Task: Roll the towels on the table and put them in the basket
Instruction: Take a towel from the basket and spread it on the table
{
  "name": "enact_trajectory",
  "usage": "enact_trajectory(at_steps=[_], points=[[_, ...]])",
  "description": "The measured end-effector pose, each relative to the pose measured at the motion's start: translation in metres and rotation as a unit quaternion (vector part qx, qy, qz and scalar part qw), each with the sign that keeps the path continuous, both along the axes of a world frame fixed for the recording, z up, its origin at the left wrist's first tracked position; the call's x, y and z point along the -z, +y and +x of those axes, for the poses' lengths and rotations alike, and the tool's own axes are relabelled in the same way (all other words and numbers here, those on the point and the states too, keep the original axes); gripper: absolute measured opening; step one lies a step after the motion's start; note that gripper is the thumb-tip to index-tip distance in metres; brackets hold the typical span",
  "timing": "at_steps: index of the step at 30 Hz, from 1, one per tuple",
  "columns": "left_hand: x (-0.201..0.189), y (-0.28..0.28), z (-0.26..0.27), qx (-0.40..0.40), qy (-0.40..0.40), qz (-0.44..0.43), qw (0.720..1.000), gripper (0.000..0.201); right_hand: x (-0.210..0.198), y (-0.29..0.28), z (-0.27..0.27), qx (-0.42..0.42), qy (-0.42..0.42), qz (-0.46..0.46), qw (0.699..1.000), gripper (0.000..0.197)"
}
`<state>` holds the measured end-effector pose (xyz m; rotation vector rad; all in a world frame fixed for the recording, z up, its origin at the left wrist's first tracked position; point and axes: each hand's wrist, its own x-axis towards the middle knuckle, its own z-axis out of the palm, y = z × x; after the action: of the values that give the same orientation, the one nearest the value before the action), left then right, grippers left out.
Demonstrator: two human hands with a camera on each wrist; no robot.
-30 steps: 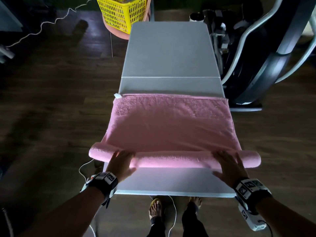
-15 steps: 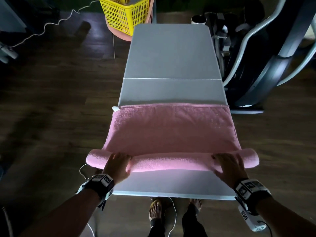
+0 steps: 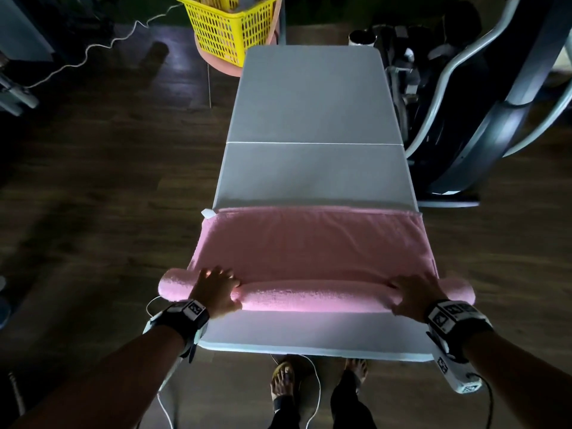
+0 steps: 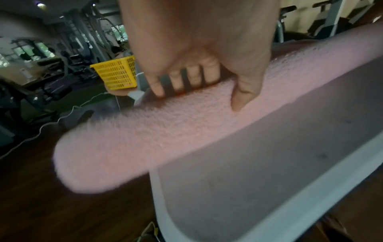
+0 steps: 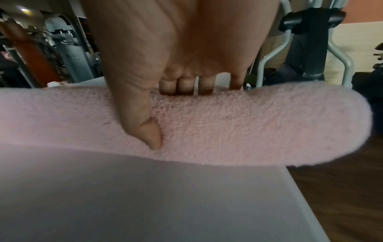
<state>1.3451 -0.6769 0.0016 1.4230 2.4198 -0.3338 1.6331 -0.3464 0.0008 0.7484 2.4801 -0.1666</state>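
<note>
Pink towel (image 3: 312, 243) half-rolled on grey surface (image 3: 312, 100), roll at near end, ends overhanging both sides.
Left hand (image 3: 215, 289) and right hand (image 3: 414, 294) both curled over roll, thumbs (image 5: 145, 124) on near face, fingers (image 4: 193, 78) hooked over far side. Yellow basket (image 3: 230, 26) well apart beyond far left corner; contents not discernible. Wrist views only: thumb placement on roll. Head view only: flat unrolled portion, white tag (image 3: 208, 213) at far left corner.
</note>
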Motion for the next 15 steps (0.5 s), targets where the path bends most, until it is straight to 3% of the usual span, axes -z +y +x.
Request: enact_trajectory(at_steps=[3, 5, 8, 11, 13, 15], points=[[-0.007, 0.010, -0.008, -0.026, -0.007, 0.052, 0.998, 0.049, -0.006, 0.003, -0.009, 0.021, 0.054, 0.012, 0.998, 0.052], [0.000, 0.007, -0.010, -0.052, -0.032, 0.075, 0.995, 0.060, -0.004, 0.004, -0.006, 0.050, 0.089, -0.019, 0.995, 0.059], [0.010, -0.002, 0.000, -0.021, -0.033, 0.032, 0.999, 0.058, 0.001, -0.003, 0.004, 0.029, 0.021, -0.043, 0.998, 0.078], [0.008, 0.000, 0.007, 0.018, -0.009, -0.022, 1.000, 0.040, 0.003, -0.004, 0.010, -0.011, 0.035, 0.010, 0.999, 0.057], [0.001, 0.006, 0.008, 0.025, -0.018, -0.041, 0.999, 0.046, -0.004, 0.000, 0.005, -0.011, 0.026, 0.012, 1.000, 0.053], [0.001, 0.006, 0.003, -0.017, -0.013, 0.015, 1.000, 0.060, -0.011, 0.004, -0.002, 0.013, 0.039, 0.006, 0.999, 0.047]])
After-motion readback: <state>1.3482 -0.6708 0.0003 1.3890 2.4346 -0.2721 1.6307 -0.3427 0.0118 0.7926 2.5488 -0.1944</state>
